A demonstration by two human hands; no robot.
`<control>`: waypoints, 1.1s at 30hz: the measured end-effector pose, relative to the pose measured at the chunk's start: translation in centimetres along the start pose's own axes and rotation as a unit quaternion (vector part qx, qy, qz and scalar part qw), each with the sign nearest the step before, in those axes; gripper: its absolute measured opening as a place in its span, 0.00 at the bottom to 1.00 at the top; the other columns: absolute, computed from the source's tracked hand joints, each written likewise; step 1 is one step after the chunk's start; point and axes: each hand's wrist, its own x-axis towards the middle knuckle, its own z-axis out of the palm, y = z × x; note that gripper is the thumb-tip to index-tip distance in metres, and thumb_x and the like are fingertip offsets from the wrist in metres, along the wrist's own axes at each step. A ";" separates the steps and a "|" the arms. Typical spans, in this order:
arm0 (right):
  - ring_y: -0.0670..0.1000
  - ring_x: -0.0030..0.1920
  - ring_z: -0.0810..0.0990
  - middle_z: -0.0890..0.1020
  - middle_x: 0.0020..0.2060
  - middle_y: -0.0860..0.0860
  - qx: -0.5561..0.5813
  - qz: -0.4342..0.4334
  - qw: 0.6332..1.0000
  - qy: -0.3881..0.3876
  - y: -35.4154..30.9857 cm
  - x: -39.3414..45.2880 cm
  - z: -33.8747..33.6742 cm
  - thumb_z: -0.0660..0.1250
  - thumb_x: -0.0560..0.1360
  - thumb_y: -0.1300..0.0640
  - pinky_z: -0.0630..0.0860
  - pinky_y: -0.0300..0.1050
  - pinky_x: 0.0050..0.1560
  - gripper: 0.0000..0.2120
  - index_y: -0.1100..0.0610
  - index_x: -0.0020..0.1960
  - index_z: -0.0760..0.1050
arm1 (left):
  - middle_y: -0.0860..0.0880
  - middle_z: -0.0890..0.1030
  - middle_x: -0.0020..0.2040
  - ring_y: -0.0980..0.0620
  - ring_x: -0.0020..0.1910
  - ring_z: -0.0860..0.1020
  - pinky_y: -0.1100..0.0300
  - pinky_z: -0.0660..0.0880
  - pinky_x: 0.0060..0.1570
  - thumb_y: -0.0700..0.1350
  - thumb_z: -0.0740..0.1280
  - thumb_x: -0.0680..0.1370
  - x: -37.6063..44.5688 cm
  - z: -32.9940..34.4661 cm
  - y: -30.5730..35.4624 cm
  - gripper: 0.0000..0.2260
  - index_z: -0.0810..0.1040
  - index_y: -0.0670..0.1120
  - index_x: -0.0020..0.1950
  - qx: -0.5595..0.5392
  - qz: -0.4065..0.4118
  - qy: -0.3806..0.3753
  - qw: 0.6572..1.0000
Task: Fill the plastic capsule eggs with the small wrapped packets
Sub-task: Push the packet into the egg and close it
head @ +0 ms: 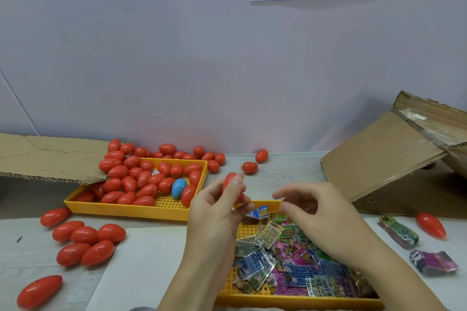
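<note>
A red capsule egg (232, 185) sits at frame centre, upright in the left hand (217, 212), whose thumb and fingers curl round it. Just right, apart from the egg, the right hand (319, 217) hangs blurred, fingers loosely bent and holding nothing, above the wrapped packets (285, 260) heaped in a yellow tray (298, 301) at lower centre. Another yellow tray (131, 210), left of centre, holds many red eggs and one blue egg (179, 187). Loose red eggs (88, 241) lie at lower left.

right hand (313, 212) motion-blurred; packet tray (290, 301) partly hidden under both forearms.
</note>
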 end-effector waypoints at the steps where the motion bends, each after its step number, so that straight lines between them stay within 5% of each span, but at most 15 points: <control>1: 0.42 0.42 0.81 0.84 0.38 0.44 -0.060 0.004 0.998 -0.010 0.2 0.0 -0.2 0.71 0.76 0.58 0.78 0.37 0.46 0.07 0.46 0.48 0.84 | 0.47 0.80 0.35 0.53 0.34 0.79 0.63 0.77 0.33 0.44 0.71 0.70 0.1 -0.1 -0.1 0.07 0.83 0.41 0.43 0.018 0.010 0.006 1.000; 5: 0.39 0.44 0.78 0.82 0.41 0.40 -0.176 0.003 0.984 -0.029 0.4 -0.1 0.7 0.72 0.76 0.52 0.74 0.31 0.46 0.04 0.45 0.49 0.84 | 0.50 0.84 0.37 0.52 0.35 0.82 0.65 0.77 0.33 0.41 0.70 0.77 0.4 -0.7 -0.6 0.06 0.80 0.40 0.51 0.094 0.049 0.039 0.994; 9: 0.40 0.50 0.76 0.79 0.50 0.37 -0.228 -0.002 0.969 -0.097 -0.2 -0.4 2.2 0.72 0.74 0.42 0.76 0.40 0.53 0.12 0.42 0.56 0.81 | 0.51 0.83 0.36 0.52 0.33 0.81 0.64 0.76 0.32 0.40 0.69 0.79 0.5 -0.9 -0.4 0.04 0.80 0.41 0.52 0.106 0.045 0.055 0.992; 15: 0.42 0.52 0.78 0.81 0.50 0.39 -0.245 0.006 0.963 -0.114 -0.4 -0.5 2.4 0.72 0.75 0.45 0.78 0.44 0.53 0.09 0.42 0.54 0.84 | 0.51 0.83 0.37 0.52 0.33 0.81 0.63 0.77 0.33 0.41 0.70 0.79 0.2 -0.8 -0.4 0.04 0.80 0.43 0.53 0.126 0.050 0.054 0.989; 27: 0.38 0.46 0.76 0.81 0.41 0.40 -0.094 -0.015 0.995 -0.043 0.8 0.3 2.2 0.73 0.75 0.51 0.70 0.30 0.45 0.06 0.42 0.41 0.85 | 0.49 0.81 0.34 0.50 0.33 0.81 0.60 0.78 0.35 0.37 0.68 0.78 0.0 -0.6 -0.9 0.03 0.79 0.44 0.51 0.163 0.039 0.025 0.985; 33: 0.41 0.35 0.79 0.84 0.40 0.39 0.100 0.010 0.993 0.070 0.4 0.5 2.0 0.74 0.74 0.56 0.73 0.32 0.35 0.07 0.45 0.41 0.85 | 0.51 0.68 0.27 0.55 0.24 0.67 0.58 0.69 0.27 0.35 0.66 0.76 -1.3 0.4 -2.0 0.08 0.73 0.43 0.38 0.214 0.018 -0.002 0.977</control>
